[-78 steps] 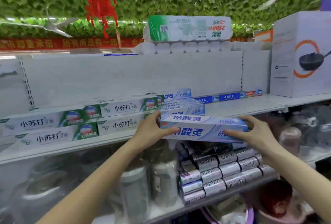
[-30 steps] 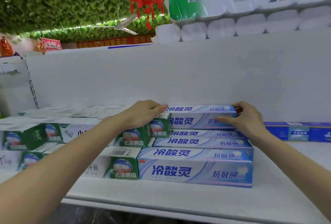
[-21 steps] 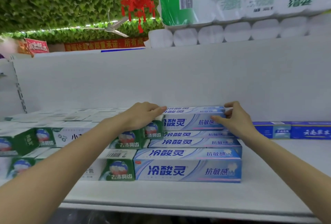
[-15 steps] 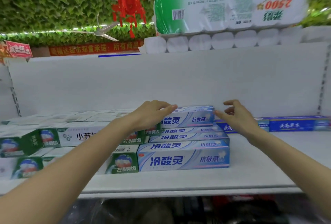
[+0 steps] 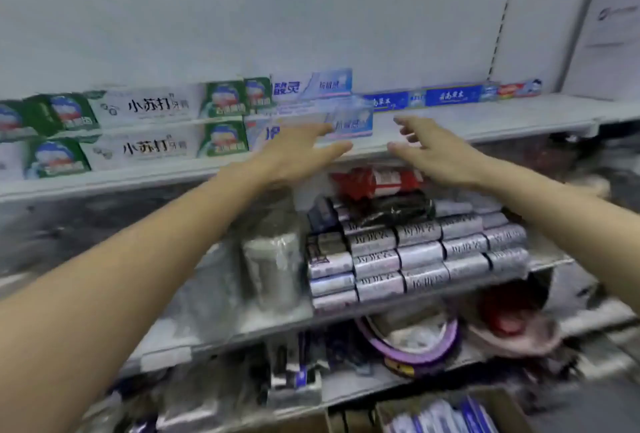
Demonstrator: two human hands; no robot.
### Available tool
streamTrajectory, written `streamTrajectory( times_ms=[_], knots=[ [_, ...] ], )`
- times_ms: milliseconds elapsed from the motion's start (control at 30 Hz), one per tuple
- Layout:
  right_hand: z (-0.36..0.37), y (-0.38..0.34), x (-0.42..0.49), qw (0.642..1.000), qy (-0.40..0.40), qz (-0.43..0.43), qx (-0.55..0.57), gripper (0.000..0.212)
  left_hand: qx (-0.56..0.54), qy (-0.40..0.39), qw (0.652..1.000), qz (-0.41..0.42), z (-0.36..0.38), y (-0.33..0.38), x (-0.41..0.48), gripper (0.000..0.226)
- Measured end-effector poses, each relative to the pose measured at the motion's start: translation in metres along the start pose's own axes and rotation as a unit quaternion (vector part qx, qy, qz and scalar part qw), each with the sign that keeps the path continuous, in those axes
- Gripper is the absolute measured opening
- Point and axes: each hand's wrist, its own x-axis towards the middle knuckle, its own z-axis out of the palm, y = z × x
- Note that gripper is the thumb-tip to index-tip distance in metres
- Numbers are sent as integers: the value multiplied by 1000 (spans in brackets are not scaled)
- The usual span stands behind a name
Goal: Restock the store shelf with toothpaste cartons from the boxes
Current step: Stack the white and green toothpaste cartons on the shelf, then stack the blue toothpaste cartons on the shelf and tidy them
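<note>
Blue-and-white toothpaste cartons (image 5: 346, 117) lie stacked on the white shelf (image 5: 485, 120), next to green-and-white cartons (image 5: 145, 127) on their left. My left hand (image 5: 298, 155) hovers in front of the blue stack, fingers spread, holding nothing. My right hand (image 5: 436, 152) is just right of it, also empty with fingers apart, in front of the shelf edge. A cardboard box (image 5: 450, 412) with more blue cartons shows at the bottom right. The picture is blurred by motion.
Dark blue cartons (image 5: 446, 96) line the back of the shelf on the right. The lower shelf holds silver packets (image 5: 415, 252), a wrapped steel flask (image 5: 270, 266) and red and black rolls (image 5: 377, 183). A purple-rimmed basin (image 5: 408, 346) sits below.
Both hands have let go of the top blue carton, left on the stack, and drawn back off the shelf. The camera has tilted down, bringing the lower shelves and the box into view.
</note>
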Motion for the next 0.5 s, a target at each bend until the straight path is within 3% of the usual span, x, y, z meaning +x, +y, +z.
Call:
streamTrajectory(
  times_ms=[100, 200, 267, 500],
  knots=[
    [25, 2, -47, 996, -66, 16, -53, 59, -8, -17, 1000, -3, 40, 8, -45, 57],
    [62, 20, -114, 984, -159, 61, -43, 77, 2, -108, 994, -28, 93, 10, -93, 61],
    [85, 44, -154, 972, -210, 94, -52, 77, -5, -149, 988, -44, 130, 9, -117, 65],
    [152, 138, -245, 939, -283, 193, -32, 74, -72, -237, 964, -93, 272, 21, -179, 63]
  ],
)
